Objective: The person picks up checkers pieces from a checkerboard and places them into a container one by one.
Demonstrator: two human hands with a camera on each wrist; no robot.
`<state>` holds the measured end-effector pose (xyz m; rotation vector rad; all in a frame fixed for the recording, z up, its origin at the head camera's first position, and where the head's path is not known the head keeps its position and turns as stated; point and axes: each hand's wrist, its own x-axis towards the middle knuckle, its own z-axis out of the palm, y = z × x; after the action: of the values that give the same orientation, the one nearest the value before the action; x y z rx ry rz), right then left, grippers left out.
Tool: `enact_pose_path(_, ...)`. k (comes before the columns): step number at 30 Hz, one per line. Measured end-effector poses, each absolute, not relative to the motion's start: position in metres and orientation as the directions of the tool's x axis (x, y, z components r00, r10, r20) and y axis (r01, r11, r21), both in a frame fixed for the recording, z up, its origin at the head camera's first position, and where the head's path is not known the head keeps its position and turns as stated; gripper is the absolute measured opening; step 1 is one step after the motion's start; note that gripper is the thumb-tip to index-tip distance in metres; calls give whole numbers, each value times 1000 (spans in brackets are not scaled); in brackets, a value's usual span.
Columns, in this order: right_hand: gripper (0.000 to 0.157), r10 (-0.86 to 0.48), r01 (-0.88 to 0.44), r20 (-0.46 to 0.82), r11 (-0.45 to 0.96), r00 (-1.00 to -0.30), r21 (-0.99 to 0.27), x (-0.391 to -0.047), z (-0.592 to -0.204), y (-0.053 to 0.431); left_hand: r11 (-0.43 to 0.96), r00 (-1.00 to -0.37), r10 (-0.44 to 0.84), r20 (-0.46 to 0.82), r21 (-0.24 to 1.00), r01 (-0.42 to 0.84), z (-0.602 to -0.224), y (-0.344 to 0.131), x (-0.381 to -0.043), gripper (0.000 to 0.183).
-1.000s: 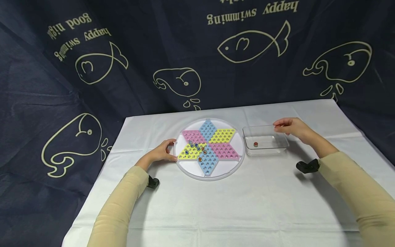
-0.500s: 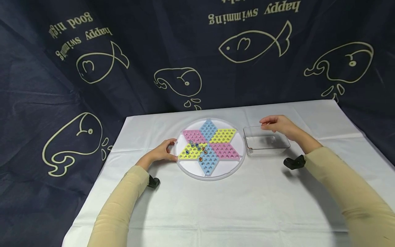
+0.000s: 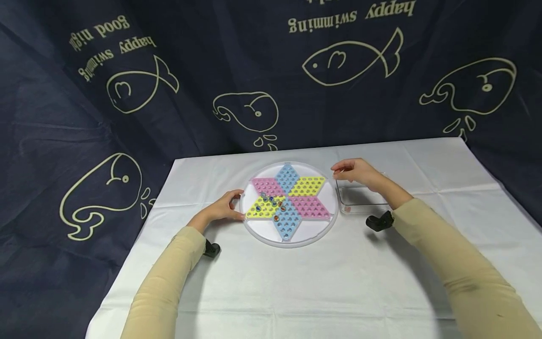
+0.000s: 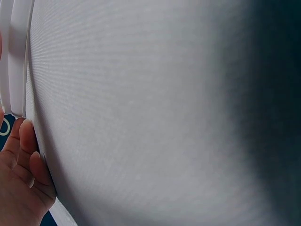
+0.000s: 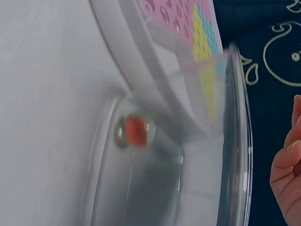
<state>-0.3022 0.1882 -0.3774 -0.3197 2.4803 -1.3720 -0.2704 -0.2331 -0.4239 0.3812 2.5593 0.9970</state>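
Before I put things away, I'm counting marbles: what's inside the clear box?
One reddish marble shows in the box, at the end near the board. In the head view, the right hand covers part; anything there is hidden.

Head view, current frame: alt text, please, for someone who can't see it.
A person's left hand touches the left rim of a star-patterned Chinese checkers board carrying blue and orange marbles; their right hand is over a clear rectangular box with an orange-red marble inside. Board and box sit on a white cloth, before a dark backdrop printed with fish.
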Motion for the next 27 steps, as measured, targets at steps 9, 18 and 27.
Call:
enact_pose_path(9,46,-356,-67,-131,492,-925,-868,-305,-379,159,712,-896,372,-244,694,107,-424,-234,-270,86)
enact_pose_path(18,40,-413,-101,-102,440,-905,-892,-305,-384,134,716,-895,367,-253,691,98,-425,-235,-272,87)
enact_pose_path(27,37,-476,-123,-83,386,-875,-914,-303,-397,109,707,-894,375,-247,700,104,-425,-235,-272,86)
